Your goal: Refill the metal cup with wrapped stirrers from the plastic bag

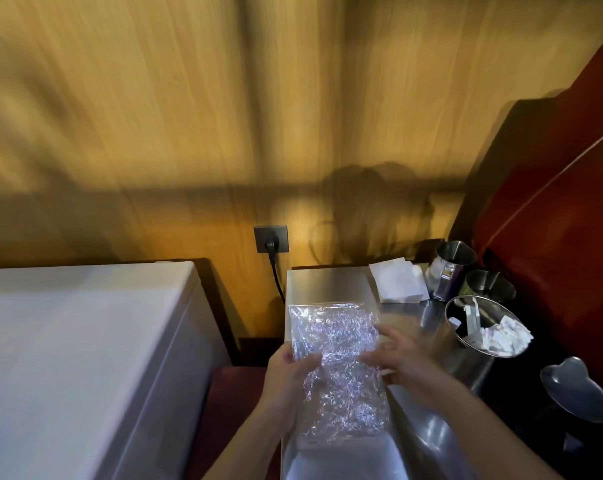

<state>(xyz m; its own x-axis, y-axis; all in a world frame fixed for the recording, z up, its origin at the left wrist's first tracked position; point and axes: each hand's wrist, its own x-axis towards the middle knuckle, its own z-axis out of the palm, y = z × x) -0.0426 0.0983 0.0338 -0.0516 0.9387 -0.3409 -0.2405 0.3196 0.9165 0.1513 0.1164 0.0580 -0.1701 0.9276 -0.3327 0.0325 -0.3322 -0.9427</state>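
At your nine o'clock: one white chest-like appliance [78,348], lid shut. At twelve, on the wood-panelled wall [223,116]: one grey socket [271,239] with one black plug and cord running down behind the counter.

Dead centre, at six: one crumpled clear plastic bag [334,362], lying lengthwise on the steel counter [331,282]. Its contents are too blurred by glare to count.

Your left hand [289,379] grips the bag's left edge, thumb on top of the film, fingers curled under. Your right hand [402,358] is spread loosely, fingers half open, fingertips touching the bag's right side; whether it has a hold on the film I cannot tell.

At one o'clock: one stack of white napkins [398,280], flat on the counter. At two: three metal cups in a line. The far one [449,268] is tall and shows nothing inside from here; the middle one [488,287] is short and dark inside; the near metal cup [480,327] leans toward you and holds white wrapped stirrers [494,336], several, not countable. It sits just right of your right hand, apart from the bag.

At four: one shiny heart-shaped metal dish [575,389]. Red panel [552,202] at three.
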